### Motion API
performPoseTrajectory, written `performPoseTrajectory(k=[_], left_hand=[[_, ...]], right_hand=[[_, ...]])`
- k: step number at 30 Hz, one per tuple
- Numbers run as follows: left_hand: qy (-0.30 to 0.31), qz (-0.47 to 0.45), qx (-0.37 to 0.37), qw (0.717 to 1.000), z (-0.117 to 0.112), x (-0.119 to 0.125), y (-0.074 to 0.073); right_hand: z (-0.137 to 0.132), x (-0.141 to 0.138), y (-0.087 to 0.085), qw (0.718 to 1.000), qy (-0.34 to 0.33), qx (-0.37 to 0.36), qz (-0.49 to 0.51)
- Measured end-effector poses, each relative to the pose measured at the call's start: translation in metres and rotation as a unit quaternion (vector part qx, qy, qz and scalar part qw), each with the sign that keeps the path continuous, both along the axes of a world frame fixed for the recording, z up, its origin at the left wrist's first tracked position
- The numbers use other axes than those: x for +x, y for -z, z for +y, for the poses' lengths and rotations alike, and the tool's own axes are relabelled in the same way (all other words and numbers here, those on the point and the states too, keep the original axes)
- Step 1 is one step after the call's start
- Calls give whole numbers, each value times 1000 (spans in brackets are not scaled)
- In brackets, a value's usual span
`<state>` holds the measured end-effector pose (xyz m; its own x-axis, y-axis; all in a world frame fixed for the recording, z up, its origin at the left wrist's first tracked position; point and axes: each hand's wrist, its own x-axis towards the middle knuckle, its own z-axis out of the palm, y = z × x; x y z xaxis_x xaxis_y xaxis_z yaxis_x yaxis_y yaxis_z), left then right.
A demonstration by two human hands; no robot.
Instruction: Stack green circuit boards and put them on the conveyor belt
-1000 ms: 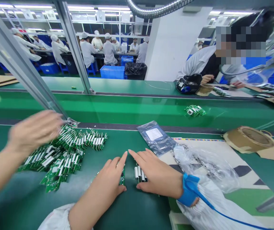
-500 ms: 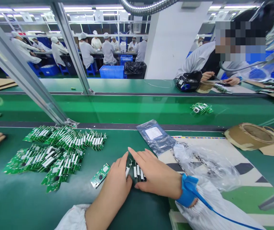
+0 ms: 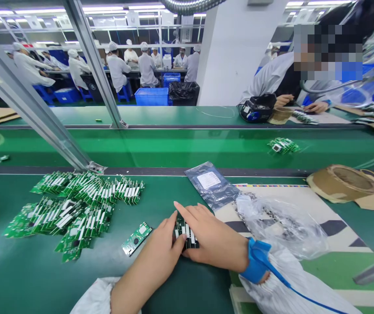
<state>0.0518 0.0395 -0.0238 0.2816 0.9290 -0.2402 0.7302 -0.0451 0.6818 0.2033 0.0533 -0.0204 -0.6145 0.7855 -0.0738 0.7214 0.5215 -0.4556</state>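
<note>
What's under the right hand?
Under the right hand, a small stack of boards with white parts shows, and the left hand presses against it. The fingers cover its far end, so the board count can't be told.

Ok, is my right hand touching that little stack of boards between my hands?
Touching. The head view shows the right hand lying over the small stack of boards, with the left hand pressed against its other side.
</note>
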Motion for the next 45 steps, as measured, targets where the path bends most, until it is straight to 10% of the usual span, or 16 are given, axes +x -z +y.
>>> performPoseTrajectory(k=[14,23,36,45], left_hand=[[-30,152,27,988,-7,-80,-2],[-77,79,-6,994,2,-61,-6],[250,50,84,963,21,-52,-3],[263,-8,129,956,18,-42,19]], right_hand=[[-2,2,-4,999,-9,29,-15],[-1,2,-3,999,-10,33,-15],[-1,3,-2,999,-7,36,-7],[-1,2,-1,999,-6,43,2]])
